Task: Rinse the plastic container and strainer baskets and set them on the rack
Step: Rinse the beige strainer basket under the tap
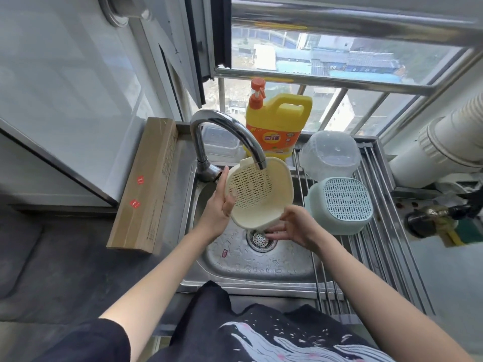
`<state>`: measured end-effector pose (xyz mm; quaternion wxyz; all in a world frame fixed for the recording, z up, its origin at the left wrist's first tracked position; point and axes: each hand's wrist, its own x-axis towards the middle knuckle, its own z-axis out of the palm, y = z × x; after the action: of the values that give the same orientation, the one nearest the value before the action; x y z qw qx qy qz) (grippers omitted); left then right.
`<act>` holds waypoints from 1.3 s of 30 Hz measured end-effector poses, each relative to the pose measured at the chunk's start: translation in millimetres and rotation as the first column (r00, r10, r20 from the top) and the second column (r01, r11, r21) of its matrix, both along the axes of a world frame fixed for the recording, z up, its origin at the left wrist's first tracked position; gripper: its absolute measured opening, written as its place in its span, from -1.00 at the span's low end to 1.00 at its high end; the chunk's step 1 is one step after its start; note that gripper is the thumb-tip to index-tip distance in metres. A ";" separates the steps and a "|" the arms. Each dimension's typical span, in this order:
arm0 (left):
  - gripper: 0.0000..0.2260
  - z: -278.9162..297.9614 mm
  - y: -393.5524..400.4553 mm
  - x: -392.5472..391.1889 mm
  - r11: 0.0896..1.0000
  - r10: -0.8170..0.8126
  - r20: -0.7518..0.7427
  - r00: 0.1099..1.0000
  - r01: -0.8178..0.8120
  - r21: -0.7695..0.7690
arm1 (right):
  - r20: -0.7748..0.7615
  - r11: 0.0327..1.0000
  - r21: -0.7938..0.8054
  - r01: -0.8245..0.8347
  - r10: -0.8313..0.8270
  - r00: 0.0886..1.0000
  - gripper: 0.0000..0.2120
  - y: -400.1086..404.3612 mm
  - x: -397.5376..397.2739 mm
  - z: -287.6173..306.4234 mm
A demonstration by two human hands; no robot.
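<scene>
1. Head view: the right hand (292, 226) sits nearest, over the sink drain (261, 240), fingers loosely spread, its grip touching the lower rim of the cream strainer basket (258, 194).
2. The left hand (218, 207) holds the basket's left side, thumb and fingers curled round its rim, tilting it above the steel sink (235, 262) with its perforated base under the faucet (222, 139) spout.
3. To the right, a blue-green strainer basket (341, 205) lies upside down on the rack (379, 231).
4. Behind it, the clear plastic container (330, 155) rests inverted on the same rack.
5. A yellow detergent bottle (277, 126) stands by the window.
</scene>
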<state>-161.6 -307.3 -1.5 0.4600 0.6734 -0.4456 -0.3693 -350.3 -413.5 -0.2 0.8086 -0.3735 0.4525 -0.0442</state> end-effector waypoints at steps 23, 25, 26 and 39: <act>-0.83 -30.9 -73.4 -64.3 0.834 0.534 -0.688 0.491 -0.173 0.523 | -0.554 0.350 -0.827 -0.440 -0.379 0.741 -0.67 -20.1 -17.6 45.2; -0.89 -35.5 -67.1 -59.6 0.833 0.523 -0.415 0.744 -0.344 0.434 | -0.578 0.318 -0.814 -0.487 -0.354 0.735 -0.57 -24.1 -14.3 53.1; -0.82 -37.8 -64.5 -55.1 0.844 0.497 -0.227 0.837 -0.407 0.348 | -0.590 0.308 -0.806 -0.505 -0.343 0.731 -0.57 -26.1 -11.8 58.9; -0.54 -22.4 -63.0 -41.7 0.751 -0.046 -0.464 0.885 0.337 0.568 | -0.735 0.529 -0.489 -0.693 0.178 0.655 -0.71 -59.5 -15.7 104.6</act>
<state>-203.4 -370.3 -23.9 0.2494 0.6414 -0.2529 -0.6800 -366.0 -473.0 104.4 0.3753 -0.7665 0.5081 0.1159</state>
